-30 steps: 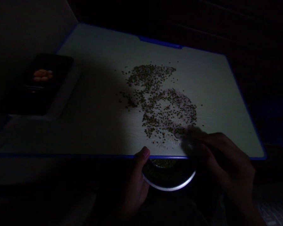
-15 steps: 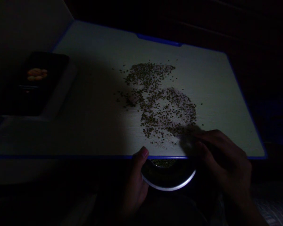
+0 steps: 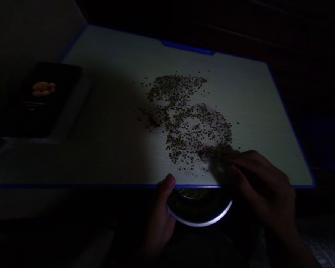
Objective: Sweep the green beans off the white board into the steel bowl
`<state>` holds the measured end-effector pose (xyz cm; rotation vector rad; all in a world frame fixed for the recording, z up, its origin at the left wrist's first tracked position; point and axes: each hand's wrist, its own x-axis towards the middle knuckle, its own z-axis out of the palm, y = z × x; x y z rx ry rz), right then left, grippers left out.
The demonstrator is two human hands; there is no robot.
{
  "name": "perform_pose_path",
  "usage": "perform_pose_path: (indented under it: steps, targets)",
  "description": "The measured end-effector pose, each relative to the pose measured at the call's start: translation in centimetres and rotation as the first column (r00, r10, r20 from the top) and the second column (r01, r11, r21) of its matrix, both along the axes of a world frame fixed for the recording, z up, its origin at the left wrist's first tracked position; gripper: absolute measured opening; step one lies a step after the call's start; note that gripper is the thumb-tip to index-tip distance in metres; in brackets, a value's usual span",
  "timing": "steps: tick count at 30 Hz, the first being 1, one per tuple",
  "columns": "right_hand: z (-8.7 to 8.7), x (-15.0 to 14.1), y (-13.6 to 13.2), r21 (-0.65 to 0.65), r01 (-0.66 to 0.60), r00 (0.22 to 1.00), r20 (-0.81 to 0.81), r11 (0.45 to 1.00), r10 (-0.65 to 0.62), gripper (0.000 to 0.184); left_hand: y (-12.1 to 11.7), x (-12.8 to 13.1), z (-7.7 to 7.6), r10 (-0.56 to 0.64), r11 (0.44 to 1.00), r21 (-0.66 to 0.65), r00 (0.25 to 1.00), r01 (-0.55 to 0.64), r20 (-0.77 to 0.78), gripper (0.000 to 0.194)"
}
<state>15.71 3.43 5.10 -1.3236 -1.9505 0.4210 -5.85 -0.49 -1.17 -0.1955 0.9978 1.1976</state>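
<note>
Small dark green, bean-like grains [image 3: 178, 141] lie scattered in loose patches on a pale board-topped table [image 3: 257, 96] with a blue edge. Below the near edge is a round bowl with a shiny rim [image 3: 201, 224], and more green grains [image 3: 194, 193] show inside it. My left hand [image 3: 163, 216] grips the bowl's left side, its thumb up by the table edge. Low over the near right of the grains, my right hand [image 3: 265, 186] has its fingers pinched together. Something thin seems to be in them, but darkness hides what it is.
At the left a dark box-like block [image 3: 64, 108] stands on the table, with a dark panel bearing a picture of round orange-brown items [image 3: 44, 89] on top. A wall [image 3: 30, 29] rises behind it. The surroundings are very dark.
My right hand has shifted slightly left and away from me over the grains. My left hand and the bowl stay where they were.
</note>
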Motion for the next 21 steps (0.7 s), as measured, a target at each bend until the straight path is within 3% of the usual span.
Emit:
perform_pose_path:
  steps: [3, 8, 12, 14, 16, 19, 21]
  targets:
    - [0.1, 0.0, 0.1, -0.014, 0.019, 0.999, -0.032, 1.000, -0.020, 0.020, -0.1, 0.0, 0.0, 0.010, 1.000, -0.011, 1.000, -0.010, -0.008, 0.066]
    - [0.3, 0.9, 1.5, -0.015, 0.187, 0.981, 0.061, 0.982, -0.186, 0.017, -0.5, -0.1, -0.4, 0.042, 0.999, -0.014, 0.999, -0.042, 0.000, 0.081]
    - [0.8, 2.1, 2.3, 0.003, 0.403, 0.910, 0.107, 0.915, -0.401, 0.023, -0.7, -0.7, -1.0, 0.019, 0.995, -0.094, 1.000, -0.019, -0.001, 0.098]
    - [1.4, 2.1, 2.2, -0.024, 0.457, 0.882, 0.140, 0.889, -0.450, 0.024, -0.7, -0.9, -1.2, -0.019, 0.988, -0.151, 1.000, 0.020, 0.008, 0.107]
    - [2.2, 1.3, 2.1, -0.062, 0.391, 0.909, 0.178, 0.918, -0.376, 0.021, -0.6, -0.9, -1.3, -0.038, 0.988, -0.147, 0.999, 0.039, 0.009, 0.111]
    - [3.0, -1.0, 2.5, -0.068, 0.152, 0.976, 0.165, 0.986, -0.139, 0.016, -0.5, -0.8, -1.2, -0.039, 0.995, -0.094, 0.999, 0.038, -0.012, 0.110]
    - [3.3, -2.5, 3.3, -0.070, 0.025, 0.989, 0.144, 0.997, -0.014, 0.016, -0.7, -0.9, -1.3, -0.044, 0.996, -0.078, 0.999, 0.043, -0.013, 0.113]
